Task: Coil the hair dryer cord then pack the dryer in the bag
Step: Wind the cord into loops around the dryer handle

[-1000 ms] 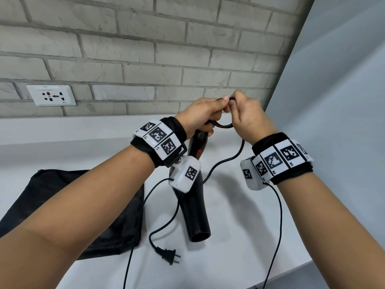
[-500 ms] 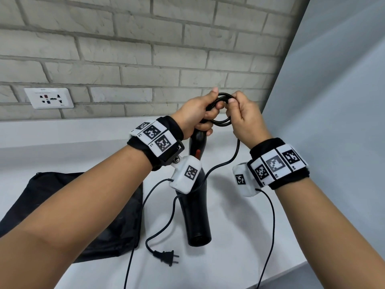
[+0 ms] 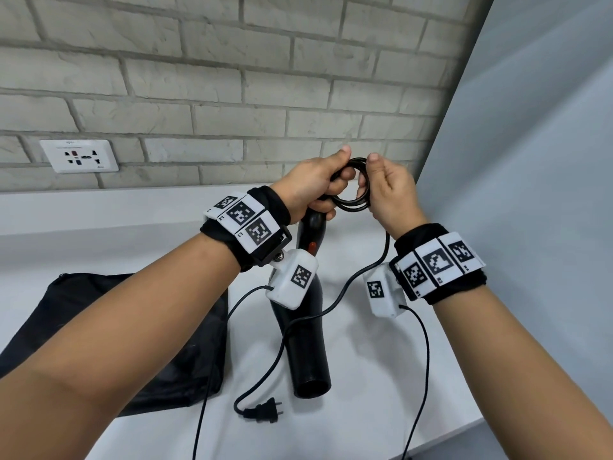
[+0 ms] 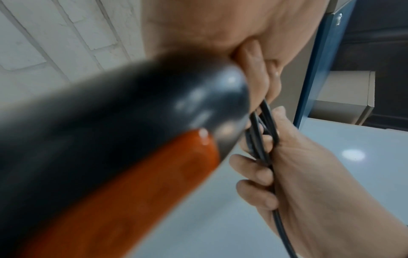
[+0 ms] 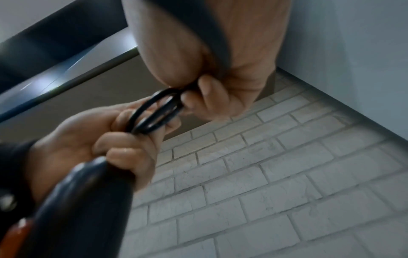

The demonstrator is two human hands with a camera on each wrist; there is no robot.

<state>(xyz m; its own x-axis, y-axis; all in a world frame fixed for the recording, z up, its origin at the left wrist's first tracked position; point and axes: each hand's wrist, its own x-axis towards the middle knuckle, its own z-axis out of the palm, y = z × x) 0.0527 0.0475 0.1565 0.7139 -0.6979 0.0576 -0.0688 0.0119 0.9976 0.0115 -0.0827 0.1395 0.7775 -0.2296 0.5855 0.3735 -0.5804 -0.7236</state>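
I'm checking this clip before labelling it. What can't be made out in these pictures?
- Bag: its opening, hidden by the left forearm in the head view.
- Hair dryer: handle top covered by the left hand; blurred in both wrist views.
- Cord: loop count, strands overlap between the left and right hand.
- Wall socket: markings too small.
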